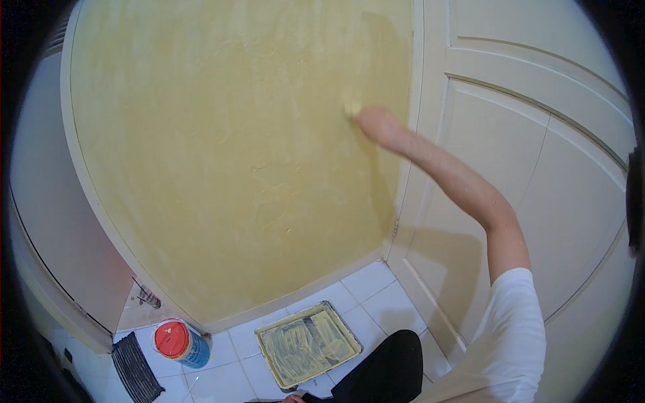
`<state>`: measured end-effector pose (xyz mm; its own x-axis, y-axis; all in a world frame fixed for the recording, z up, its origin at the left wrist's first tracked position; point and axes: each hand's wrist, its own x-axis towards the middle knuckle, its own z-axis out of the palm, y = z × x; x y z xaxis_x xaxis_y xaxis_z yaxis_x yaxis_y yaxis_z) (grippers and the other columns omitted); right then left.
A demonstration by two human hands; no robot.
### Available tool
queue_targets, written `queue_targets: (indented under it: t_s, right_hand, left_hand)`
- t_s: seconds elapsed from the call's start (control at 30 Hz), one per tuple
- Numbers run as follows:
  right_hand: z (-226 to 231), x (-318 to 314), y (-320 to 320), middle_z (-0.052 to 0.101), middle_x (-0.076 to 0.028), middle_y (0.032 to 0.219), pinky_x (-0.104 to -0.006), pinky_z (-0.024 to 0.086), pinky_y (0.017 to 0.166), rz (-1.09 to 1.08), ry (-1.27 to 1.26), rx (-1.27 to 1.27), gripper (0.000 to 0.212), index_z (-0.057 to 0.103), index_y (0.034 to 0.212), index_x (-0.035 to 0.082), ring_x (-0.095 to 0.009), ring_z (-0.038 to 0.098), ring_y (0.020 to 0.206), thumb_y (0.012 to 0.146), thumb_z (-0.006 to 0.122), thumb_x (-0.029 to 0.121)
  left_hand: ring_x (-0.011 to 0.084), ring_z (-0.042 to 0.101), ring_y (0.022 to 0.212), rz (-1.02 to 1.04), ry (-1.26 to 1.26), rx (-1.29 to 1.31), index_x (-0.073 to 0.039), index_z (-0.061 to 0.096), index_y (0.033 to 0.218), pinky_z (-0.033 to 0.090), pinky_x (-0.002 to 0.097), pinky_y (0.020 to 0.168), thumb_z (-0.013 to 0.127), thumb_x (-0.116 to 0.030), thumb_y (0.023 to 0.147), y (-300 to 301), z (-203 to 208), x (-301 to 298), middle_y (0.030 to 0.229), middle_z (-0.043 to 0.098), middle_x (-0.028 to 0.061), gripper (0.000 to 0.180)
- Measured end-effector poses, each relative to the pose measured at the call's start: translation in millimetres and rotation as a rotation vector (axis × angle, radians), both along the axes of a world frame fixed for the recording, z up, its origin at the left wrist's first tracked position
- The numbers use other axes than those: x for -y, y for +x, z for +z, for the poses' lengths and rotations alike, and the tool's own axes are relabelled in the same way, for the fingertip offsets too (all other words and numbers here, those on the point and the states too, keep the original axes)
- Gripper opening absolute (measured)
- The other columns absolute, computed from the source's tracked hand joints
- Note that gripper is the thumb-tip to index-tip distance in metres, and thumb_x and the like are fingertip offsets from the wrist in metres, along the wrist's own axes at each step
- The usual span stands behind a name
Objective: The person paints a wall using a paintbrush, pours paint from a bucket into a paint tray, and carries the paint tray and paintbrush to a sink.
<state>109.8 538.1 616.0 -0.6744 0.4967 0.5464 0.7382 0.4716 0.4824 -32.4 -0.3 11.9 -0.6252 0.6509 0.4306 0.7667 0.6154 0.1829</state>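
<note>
My right arm stretches up to the yellow-painted wall (222, 134). At its end, my right hand (379, 126) is closed around a small paintbrush (352, 106), whose pale yellow tip meets the wall; motion blurs both, and the handle is hidden in the fist. Only a bit of my left hand (293, 399) shows at the lower edge, by my dark-clothed knee, and its fingers are too cut off to read. Just beyond it, a paint tray (309, 342) smeared with yellow paint lies on the floor.
A blue paint bucket (195, 350) with a red lid stands left of the tray, beside a dark ribbed mat (136, 369). White tiles (369, 281) cover the floor. A cream panelled door (497, 154) borders the wall on the right; another doorway (60, 181) is at left.
</note>
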Motion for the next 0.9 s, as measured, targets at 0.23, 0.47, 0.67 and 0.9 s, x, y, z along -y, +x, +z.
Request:
queue_targets:
  t_s: [0.23,0.47,0.67,0.9]
  right_hand:
    - [-25,24,33,0.066,-0.02,0.075,-0.0461,0.052,0.062,-0.134,-0.16,0.354,0.012,0.069,0.072,0.004,-0.037,0.066,0.074,0.07,0.068,0.016]
    - [-121,64,-18,0.068,-0.016,0.088,-0.0489,0.05,0.071,0.103,-0.414,0.038,0.014,0.066,0.093,0.01,-0.036,0.065,0.085,0.081,0.059,0.013]
    - [-341,126,-8,0.066,-0.021,0.088,-0.0491,0.048,0.071,0.065,-0.784,-0.364,0.023,0.065,0.105,0.008,-0.041,0.063,0.085,0.089,0.054,0.02]
    - [-540,258,40,0.047,0.003,0.065,-0.0247,0.035,0.054,0.115,-1.47,-1.046,0.026,0.065,0.099,0.001,-0.008,0.041,0.059,0.098,0.052,0.023]
  left_hand:
    - [0.0378,0.061,0.076,-0.001,0.109,0.278,-0.002,0.065,0.065,0.041,0.054,0.094,0.057,-0.02,0.082,-8,-44,-2,0.071,0.064,0.0184,0.026]
    - [0.0345,0.062,0.072,0.033,-0.034,0.443,-0.007,0.068,0.066,0.046,0.0463,0.075,0.056,-0.028,0.088,-40,3,-18,0.07,0.065,0.0157,0.033]
    - [0.0313,0.059,0.057,-0.569,0.104,0.099,-0.007,0.062,0.059,0.048,0.0427,0.066,0.057,-0.026,0.084,-68,134,-129,0.058,0.06,0.012,0.032]
    - [0.0309,0.063,0.058,-0.589,-0.087,-0.018,-0.008,0.066,0.064,0.048,0.0438,0.069,0.053,-0.03,0.085,-62,246,-193,0.057,0.061,0.012,0.033]
